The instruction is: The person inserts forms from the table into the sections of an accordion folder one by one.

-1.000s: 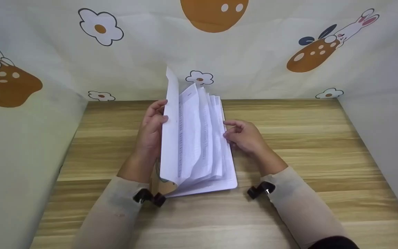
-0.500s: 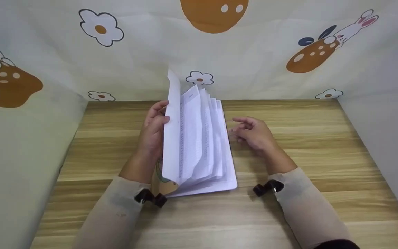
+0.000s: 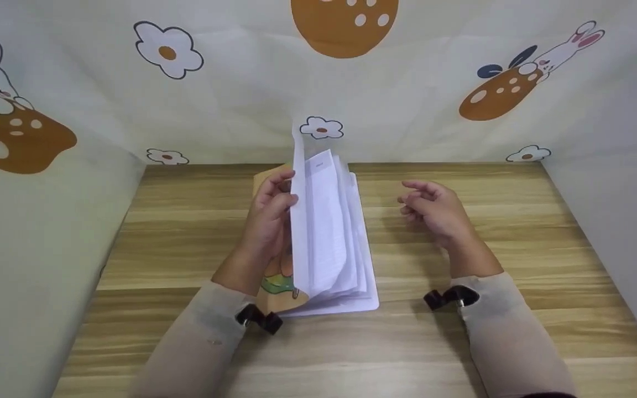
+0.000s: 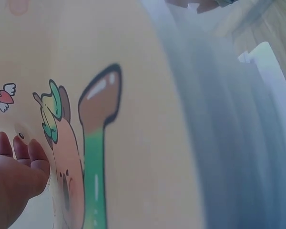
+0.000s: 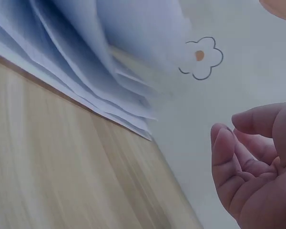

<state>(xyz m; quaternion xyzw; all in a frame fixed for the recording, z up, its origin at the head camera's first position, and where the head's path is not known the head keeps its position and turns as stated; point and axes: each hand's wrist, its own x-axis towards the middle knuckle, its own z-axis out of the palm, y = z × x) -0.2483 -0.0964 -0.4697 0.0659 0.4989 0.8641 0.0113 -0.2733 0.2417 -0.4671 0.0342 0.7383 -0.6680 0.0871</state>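
A notebook (image 3: pixel 324 237) lies partly opened on the table, its lined white pages fanned and standing up. Its tan cover (image 4: pixel 143 143) carries cartoon drawings, seen close in the left wrist view. My left hand (image 3: pixel 266 215) grips the raised cover at its outer edge, thumb on the white inner side and fingers behind. To the right of the notebook, my right hand (image 3: pixel 434 210) hovers apart from it, fingers loosely curled around nothing. In the right wrist view the page edges (image 5: pixel 86 95) show to the left of that hand.
The wood-grain table (image 3: pixel 517 309) ends at a pale back wall (image 3: pixel 241 83) printed with flowers, rabbits and orange shapes. Side walls stand at left and right. Dark clips (image 3: pixel 451 298) sit on both sleeve cuffs.
My left hand has swung the cover rightward over the pages, so more of its tan outside shows. My right hand has left the notebook's right edge and moved right.
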